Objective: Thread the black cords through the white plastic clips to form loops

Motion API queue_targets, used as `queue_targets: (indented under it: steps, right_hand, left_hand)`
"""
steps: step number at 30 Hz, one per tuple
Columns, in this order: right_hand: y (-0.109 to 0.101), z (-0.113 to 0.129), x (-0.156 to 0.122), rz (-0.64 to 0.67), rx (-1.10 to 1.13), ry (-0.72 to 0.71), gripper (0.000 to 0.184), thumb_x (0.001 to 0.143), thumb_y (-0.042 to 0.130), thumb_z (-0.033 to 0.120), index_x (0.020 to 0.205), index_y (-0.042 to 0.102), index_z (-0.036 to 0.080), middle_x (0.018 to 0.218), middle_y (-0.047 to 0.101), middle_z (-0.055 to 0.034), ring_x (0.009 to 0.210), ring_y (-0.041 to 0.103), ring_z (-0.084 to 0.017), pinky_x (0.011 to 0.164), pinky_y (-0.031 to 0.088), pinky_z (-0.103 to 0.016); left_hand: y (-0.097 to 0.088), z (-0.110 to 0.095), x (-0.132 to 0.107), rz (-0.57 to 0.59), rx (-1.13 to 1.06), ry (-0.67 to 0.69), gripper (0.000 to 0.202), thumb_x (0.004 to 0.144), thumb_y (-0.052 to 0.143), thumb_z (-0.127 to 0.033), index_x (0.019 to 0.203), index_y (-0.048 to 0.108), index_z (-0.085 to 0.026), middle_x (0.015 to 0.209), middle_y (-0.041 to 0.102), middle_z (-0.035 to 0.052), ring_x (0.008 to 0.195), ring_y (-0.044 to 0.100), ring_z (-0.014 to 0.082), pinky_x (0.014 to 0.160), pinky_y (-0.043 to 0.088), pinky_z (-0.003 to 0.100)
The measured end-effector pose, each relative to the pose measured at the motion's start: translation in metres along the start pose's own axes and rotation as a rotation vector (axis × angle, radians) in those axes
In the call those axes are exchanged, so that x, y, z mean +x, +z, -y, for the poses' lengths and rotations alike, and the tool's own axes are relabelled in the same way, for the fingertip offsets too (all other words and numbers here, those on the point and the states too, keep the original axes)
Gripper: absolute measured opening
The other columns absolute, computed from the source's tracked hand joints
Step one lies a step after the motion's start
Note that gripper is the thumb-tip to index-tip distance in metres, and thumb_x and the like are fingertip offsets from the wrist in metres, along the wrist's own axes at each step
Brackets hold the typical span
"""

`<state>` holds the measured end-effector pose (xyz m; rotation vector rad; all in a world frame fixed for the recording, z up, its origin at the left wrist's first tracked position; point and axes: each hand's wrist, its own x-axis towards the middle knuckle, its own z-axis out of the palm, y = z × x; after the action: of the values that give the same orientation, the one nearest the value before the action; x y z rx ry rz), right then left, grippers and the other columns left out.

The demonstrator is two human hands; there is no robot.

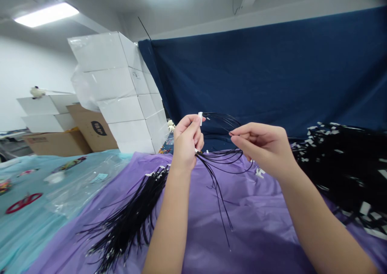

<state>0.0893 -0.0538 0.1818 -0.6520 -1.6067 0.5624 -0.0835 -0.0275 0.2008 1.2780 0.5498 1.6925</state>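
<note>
My left hand [189, 139] is closed, pinching a white plug [200, 118] from which thin black wires [223, 116] run to the right. More black wires hang below that hand, their loose ends dangling over the purple cloth. My right hand [263, 145] is also closed, with thumb and forefinger pinched on the black wires. The wires arch through the air between both hands. Beyond my left forearm lies a bundle of black wires [133, 217] with white ends at the top. A far bigger heap of black wires with white plugs [347, 169] sits at the right.
Purple cloth [242, 225] covers the table in front, with light-blue cloth [45, 225] at the left. Red-handled scissors [24, 202] and a clear plastic bag [87, 185] rest there. White boxes [123, 104] are stacked behind, beside a dark blue curtain [272, 72].
</note>
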Motion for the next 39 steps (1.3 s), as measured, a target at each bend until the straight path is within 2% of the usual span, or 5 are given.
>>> queue_targets:
  steps: [4, 8, 24, 33, 39]
  right_hand:
    - [0.0010, 0.0023, -0.0047, -0.003, -0.226, -0.105, 0.010, 0.084, 0.065, 0.024, 0.081, 0.071, 0.017, 0.055, 0.051, 0.0017, 0.047, 0.039, -0.007, 0.044, 0.032, -0.024]
    - [0.0042, 0.0043, -0.0058, -0.062, -0.340, -0.211, 0.008, 0.080, 0.064, 0.017, 0.081, 0.072, 0.017, 0.054, 0.051, 0.0038, 0.045, 0.038, -0.006, 0.043, 0.032, -0.022]
    - [0.0037, 0.0044, -0.0048, -0.071, -0.376, -0.279, 0.009, 0.077, 0.065, 0.012, 0.081, 0.073, 0.016, 0.054, 0.050, 0.0063, 0.044, 0.037, -0.004, 0.042, 0.033, -0.019]
    - [0.0021, 0.0010, -0.0019, -0.103, -0.501, -0.475, 0.009, 0.078, 0.066, 0.008, 0.082, 0.072, 0.014, 0.058, 0.056, 0.0047, 0.049, 0.042, -0.004, 0.050, 0.038, -0.019]
    - [-0.0001, -0.0011, -0.0009, -0.112, -0.530, -0.553, 0.009, 0.079, 0.065, 0.007, 0.081, 0.071, 0.013, 0.057, 0.051, 0.0046, 0.050, 0.041, -0.004, 0.051, 0.037, -0.019]
  left_hand:
    - [-0.0007, -0.0012, -0.0002, 0.032, -0.016, -0.026, 0.015, 0.085, 0.063, -0.029, 0.079, 0.063, -0.016, 0.040, 0.030, -0.0099, 0.026, 0.027, 0.0031, 0.031, 0.017, 0.017]
    - [-0.0011, -0.0015, -0.0009, 0.062, -0.025, -0.043, 0.017, 0.083, 0.065, -0.032, 0.081, 0.064, -0.016, 0.040, 0.029, -0.0107, 0.026, 0.027, 0.0029, 0.031, 0.017, 0.016]
    - [-0.0009, -0.0024, -0.0024, 0.097, -0.023, -0.069, 0.018, 0.084, 0.065, -0.033, 0.081, 0.063, -0.015, 0.040, 0.028, -0.0108, 0.026, 0.028, 0.0029, 0.032, 0.017, 0.016]
    - [-0.0037, -0.0009, -0.0015, 0.122, -0.022, -0.100, 0.019, 0.085, 0.063, -0.034, 0.080, 0.063, -0.015, 0.040, 0.027, -0.0108, 0.027, 0.027, 0.0024, 0.032, 0.018, 0.016]
    - [-0.0025, -0.0023, -0.0020, 0.131, -0.027, -0.126, 0.021, 0.084, 0.064, -0.035, 0.078, 0.062, -0.015, 0.039, 0.027, -0.0110, 0.026, 0.026, 0.0024, 0.032, 0.017, 0.016]
